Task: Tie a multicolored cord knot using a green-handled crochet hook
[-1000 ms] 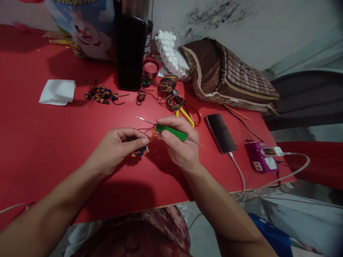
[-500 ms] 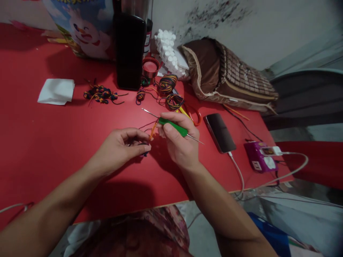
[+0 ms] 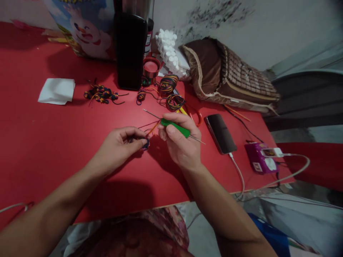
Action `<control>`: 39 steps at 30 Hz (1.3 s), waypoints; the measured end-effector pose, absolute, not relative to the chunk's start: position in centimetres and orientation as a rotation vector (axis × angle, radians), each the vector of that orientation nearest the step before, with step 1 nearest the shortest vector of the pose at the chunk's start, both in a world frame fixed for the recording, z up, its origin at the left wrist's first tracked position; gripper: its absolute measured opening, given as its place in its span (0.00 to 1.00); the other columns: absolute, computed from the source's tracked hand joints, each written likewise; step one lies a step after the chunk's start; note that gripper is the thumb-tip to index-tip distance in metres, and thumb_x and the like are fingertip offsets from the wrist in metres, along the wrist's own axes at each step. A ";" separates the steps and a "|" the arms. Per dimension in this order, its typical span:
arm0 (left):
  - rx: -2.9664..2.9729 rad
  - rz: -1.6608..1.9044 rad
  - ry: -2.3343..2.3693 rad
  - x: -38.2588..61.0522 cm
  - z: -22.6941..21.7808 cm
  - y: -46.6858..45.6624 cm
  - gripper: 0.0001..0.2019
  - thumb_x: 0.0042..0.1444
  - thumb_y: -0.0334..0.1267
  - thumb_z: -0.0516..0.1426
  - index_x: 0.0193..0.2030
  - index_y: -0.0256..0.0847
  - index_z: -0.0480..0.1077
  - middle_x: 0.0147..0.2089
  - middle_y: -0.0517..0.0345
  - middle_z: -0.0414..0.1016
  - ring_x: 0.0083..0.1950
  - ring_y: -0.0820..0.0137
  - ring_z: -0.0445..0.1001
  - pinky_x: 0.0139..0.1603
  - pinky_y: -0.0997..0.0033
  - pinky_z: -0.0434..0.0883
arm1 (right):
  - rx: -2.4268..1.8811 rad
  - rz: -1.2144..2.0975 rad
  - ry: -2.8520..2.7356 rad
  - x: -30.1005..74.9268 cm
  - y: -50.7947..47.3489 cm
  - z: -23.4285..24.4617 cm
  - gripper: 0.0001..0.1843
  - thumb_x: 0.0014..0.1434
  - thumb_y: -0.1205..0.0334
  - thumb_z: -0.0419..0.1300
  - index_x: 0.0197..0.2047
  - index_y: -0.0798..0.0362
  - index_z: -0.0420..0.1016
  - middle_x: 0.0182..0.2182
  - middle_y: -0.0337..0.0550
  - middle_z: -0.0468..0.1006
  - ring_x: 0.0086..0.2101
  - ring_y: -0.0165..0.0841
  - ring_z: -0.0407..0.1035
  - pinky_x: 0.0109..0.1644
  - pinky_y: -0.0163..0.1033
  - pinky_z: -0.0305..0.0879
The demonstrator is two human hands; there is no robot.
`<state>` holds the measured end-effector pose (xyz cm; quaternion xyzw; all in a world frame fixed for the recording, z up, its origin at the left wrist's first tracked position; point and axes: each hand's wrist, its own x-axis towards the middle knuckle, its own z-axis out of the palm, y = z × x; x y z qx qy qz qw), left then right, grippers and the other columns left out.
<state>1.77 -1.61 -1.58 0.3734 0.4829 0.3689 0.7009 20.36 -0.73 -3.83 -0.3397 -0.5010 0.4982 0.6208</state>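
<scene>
My left hand [image 3: 120,146] pinches a small knotted piece of multicoloured cord [image 3: 145,144] just above the red table [image 3: 53,142]. My right hand [image 3: 180,142] is closed on a green-handled crochet hook [image 3: 175,127], whose metal tip points up and left. An orange strand [image 3: 152,128] runs taut between the knotted piece and my right fingers. The two hands are close together near the table's middle.
Behind the hands lie coils of multicoloured cord [image 3: 168,84], scissors with orange handles [image 3: 195,117], finished knotted pieces [image 3: 101,95] and a white tissue [image 3: 56,91]. A phone [image 3: 220,132] on a cable and a purple charger [image 3: 261,162] lie right. A black container [image 3: 130,50] and brown cushion [image 3: 227,75] stand at the back.
My right hand has pulled the hook and orange strand up and slightly right, drawing the strand taut. The knotted piece has tucked further into my left fingers.
</scene>
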 end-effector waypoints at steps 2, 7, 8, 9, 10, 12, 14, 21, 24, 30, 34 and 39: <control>0.798 0.881 1.065 1.8 -1.6 -1.6 0.05 0.55 0.37 0.70 0.35 0.38 0.81 0.35 0.58 0.81 0.34 0.72 0.78 0.39 0.72 0.75 | -0.771 1.165 -1.216 20.5 -1.0 -3.7 0.12 0.65 0.54 0.72 0.52 0.43 0.86 0.39 0.39 0.85 0.32 0.30 0.75 0.38 0.39 0.75; 0.725 0.946 1.091 1.5 -1.3 -1.3 0.06 0.52 0.35 0.72 0.34 0.39 0.81 0.32 0.60 0.80 0.31 0.75 0.75 0.34 0.76 0.71 | -0.655 1.167 -1.512 20.6 -1.5 -2.7 0.10 0.66 0.62 0.71 0.51 0.46 0.87 0.41 0.43 0.87 0.37 0.32 0.80 0.45 0.41 0.79; 0.703 0.948 1.094 1.4 -1.2 -1.2 0.07 0.50 0.35 0.73 0.34 0.39 0.81 0.32 0.60 0.80 0.31 0.75 0.75 0.34 0.76 0.71 | -0.611 1.163 -1.584 20.5 -1.6 -2.4 0.10 0.66 0.64 0.71 0.50 0.47 0.87 0.40 0.43 0.87 0.38 0.32 0.81 0.46 0.41 0.79; 0.681 0.950 1.095 1.3 -1.0 -1.1 0.08 0.49 0.36 0.74 0.35 0.39 0.82 0.32 0.59 0.80 0.31 0.74 0.76 0.34 0.76 0.72 | -0.560 1.153 -1.638 20.4 -1.6 -2.3 0.10 0.66 0.65 0.70 0.50 0.49 0.87 0.38 0.43 0.87 0.38 0.32 0.81 0.47 0.40 0.79; 0.660 0.949 1.096 1.2 -0.9 -1.0 0.09 0.49 0.36 0.74 0.35 0.39 0.83 0.33 0.58 0.81 0.32 0.74 0.76 0.34 0.76 0.72 | -0.529 1.160 -1.681 20.2 -1.7 -2.1 0.10 0.66 0.67 0.70 0.50 0.50 0.87 0.38 0.44 0.88 0.38 0.33 0.82 0.47 0.40 0.79; 0.616 0.941 1.107 1.0 -0.5 -0.8 0.10 0.48 0.37 0.74 0.37 0.39 0.84 0.34 0.58 0.82 0.32 0.73 0.77 0.34 0.76 0.73 | -0.487 1.183 -1.734 20.0 -1.8 -2.0 0.09 0.67 0.68 0.69 0.50 0.51 0.87 0.37 0.44 0.88 0.38 0.33 0.82 0.47 0.40 0.80; 0.588 0.941 1.121 0.9 -0.1 -0.6 0.11 0.46 0.36 0.75 0.36 0.39 0.84 0.35 0.56 0.83 0.33 0.72 0.78 0.33 0.76 0.73 | -0.479 1.216 -1.773 19.9 -1.8 -2.1 0.09 0.67 0.67 0.69 0.49 0.51 0.87 0.38 0.45 0.88 0.39 0.33 0.82 0.47 0.40 0.80; 0.604 0.966 1.145 0.5 0.2 -0.5 0.08 0.48 0.34 0.73 0.36 0.39 0.85 0.32 0.56 0.82 0.30 0.72 0.76 0.29 0.75 0.71 | -0.465 1.216 -1.806 20.2 -1.3 -2.6 0.08 0.66 0.70 0.69 0.48 0.54 0.86 0.37 0.46 0.88 0.38 0.32 0.81 0.46 0.38 0.79; 0.673 1.007 1.140 0.6 0.1 -0.8 0.08 0.51 0.35 0.73 0.38 0.40 0.85 0.37 0.54 0.84 0.37 0.69 0.81 0.38 0.72 0.76 | -0.468 1.209 -1.812 20.3 -1.1 -2.6 0.09 0.66 0.70 0.68 0.49 0.54 0.86 0.37 0.45 0.87 0.37 0.32 0.81 0.45 0.38 0.79; 0.803 1.114 1.227 0.7 0.1 -1.1 0.05 0.53 0.33 0.71 0.38 0.41 0.85 0.38 0.57 0.85 0.36 0.71 0.79 0.39 0.73 0.75 | -0.478 1.201 -1.818 20.4 -1.1 -2.7 0.08 0.66 0.68 0.69 0.48 0.53 0.86 0.36 0.45 0.87 0.36 0.31 0.81 0.42 0.37 0.78; 0.789 1.111 1.177 0.6 0.0 -1.0 0.05 0.53 0.33 0.72 0.37 0.42 0.85 0.38 0.56 0.85 0.37 0.70 0.80 0.41 0.72 0.76 | -0.492 1.201 -1.836 20.5 -1.0 -2.7 0.08 0.67 0.67 0.69 0.48 0.53 0.86 0.37 0.45 0.88 0.37 0.32 0.81 0.42 0.37 0.79; 0.768 1.098 1.192 0.7 0.0 -1.0 0.06 0.51 0.34 0.73 0.35 0.40 0.83 0.37 0.56 0.84 0.36 0.70 0.79 0.40 0.72 0.76 | -0.503 1.216 -1.829 20.5 -1.1 -2.7 0.08 0.67 0.66 0.69 0.48 0.52 0.86 0.37 0.45 0.88 0.37 0.32 0.82 0.44 0.39 0.79</control>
